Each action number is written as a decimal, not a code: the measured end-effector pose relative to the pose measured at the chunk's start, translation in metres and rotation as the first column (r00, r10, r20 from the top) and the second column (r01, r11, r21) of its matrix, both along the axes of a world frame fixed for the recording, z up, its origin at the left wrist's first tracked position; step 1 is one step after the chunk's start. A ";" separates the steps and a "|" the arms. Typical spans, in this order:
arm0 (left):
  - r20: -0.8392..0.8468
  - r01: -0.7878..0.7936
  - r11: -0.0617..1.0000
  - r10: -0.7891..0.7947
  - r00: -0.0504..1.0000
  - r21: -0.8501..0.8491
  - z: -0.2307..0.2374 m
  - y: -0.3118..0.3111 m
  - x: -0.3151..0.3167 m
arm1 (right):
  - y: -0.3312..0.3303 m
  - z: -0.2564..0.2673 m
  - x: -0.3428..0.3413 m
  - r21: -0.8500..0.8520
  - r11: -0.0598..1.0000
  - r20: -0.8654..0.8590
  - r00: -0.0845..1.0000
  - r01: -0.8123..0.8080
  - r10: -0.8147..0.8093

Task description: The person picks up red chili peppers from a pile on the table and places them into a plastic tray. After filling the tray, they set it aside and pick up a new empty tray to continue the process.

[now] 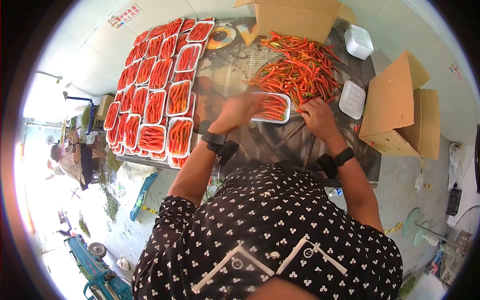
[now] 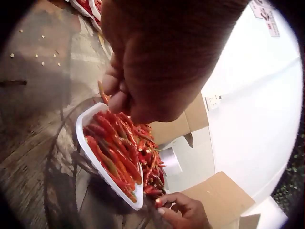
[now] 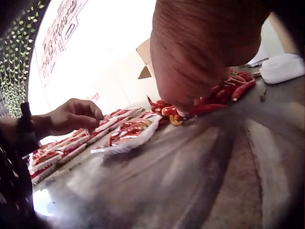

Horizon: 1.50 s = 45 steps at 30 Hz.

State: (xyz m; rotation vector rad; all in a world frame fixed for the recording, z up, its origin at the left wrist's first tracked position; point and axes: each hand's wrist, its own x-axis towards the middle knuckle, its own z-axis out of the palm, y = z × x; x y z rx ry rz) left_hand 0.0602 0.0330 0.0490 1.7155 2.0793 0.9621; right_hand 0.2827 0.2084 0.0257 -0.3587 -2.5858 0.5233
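A white foam tray (image 1: 288, 106) of red chili peppers stands on the table in front of the person. The left hand (image 1: 239, 111), blurred in the head view, is over the tray's left end. In the left wrist view its fingers are curled, and a slim chili pepper (image 2: 101, 89) sticks out at the fingertips. To the tray's right, the right hand (image 1: 318, 119) pinches a red chili pepper (image 2: 158, 202) between thumb and fingers at the near edge of the loose chili pile (image 1: 305, 70). The right wrist view hides most of that grip behind the hand.
Stacked filled trays (image 1: 160, 75) cover the table's left side. At the right lie an upturned white tray (image 1: 352, 100) and a stack of white trays (image 1: 358, 42). One cardboard box (image 1: 295, 20) stands behind the pile, another open box (image 1: 395, 105) at the right edge.
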 end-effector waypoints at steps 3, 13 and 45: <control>-0.004 0.093 0.995 -0.093 0.996 0.043 -0.002 0.011 0.012 | -0.008 -0.002 -0.022 -0.109 0.991 0.010 0.997 -0.073 0.074; -0.116 0.157 0.981 -0.144 0.983 0.111 -0.002 0.007 0.016 | -0.040 0.030 -0.065 -0.559 0.811 -0.051 0.984 -0.169 0.171; -0.135 -0.056 0.998 0.053 0.989 -0.024 -0.024 0.004 -0.011 | -0.035 -0.015 -0.064 0.029 0.999 0.070 0.997 -0.022 0.020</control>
